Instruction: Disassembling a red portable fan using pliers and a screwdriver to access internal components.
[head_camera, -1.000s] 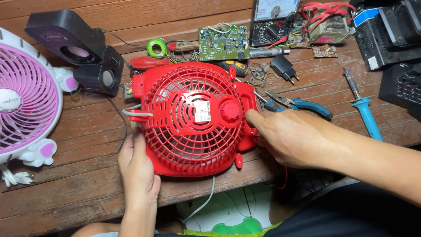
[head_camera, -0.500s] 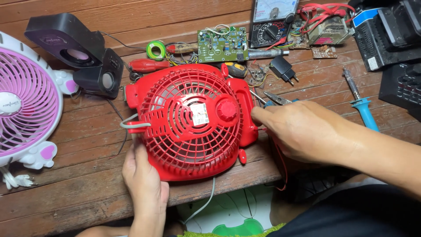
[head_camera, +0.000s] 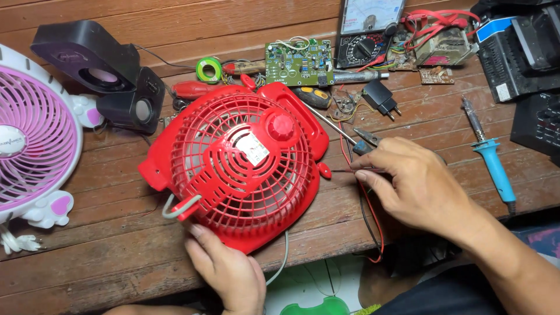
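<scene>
Rough wooden planks make up the desk [head_camera: 87,233], seen from the head camera looking down over its near edge. Close to that edge, about midway along, lies a red fan [head_camera: 236,169] on its back or face, grille upward, tipped a little so one corner lifts. The left hand [head_camera: 230,271] reaches up from below the near edge with fingers cupped against the fan's lower rim, apparently steadying it so it cannot slide or turn. The right hand [head_camera: 417,186] rests just to the right of the fan, fingers pinched shut on a thin probe [head_camera: 344,171] whose tip points at the fan's side knob; red and black leads [head_camera: 373,227] trail from it over the near edge. Whether the tip touches the fan is hard to tell at this size. Along the far edge sit a green circuit board [head_camera: 298,62], an analogue meter [head_camera: 367,26] and a roll of green tape [head_camera: 208,69]. Toward the left edge stand a pink-and-white fan [head_camera: 35,134] and two black speakers [head_camera: 102,73]; a blue-handled soldering iron [head_camera: 493,163] lies near the right edge, within reach.
</scene>
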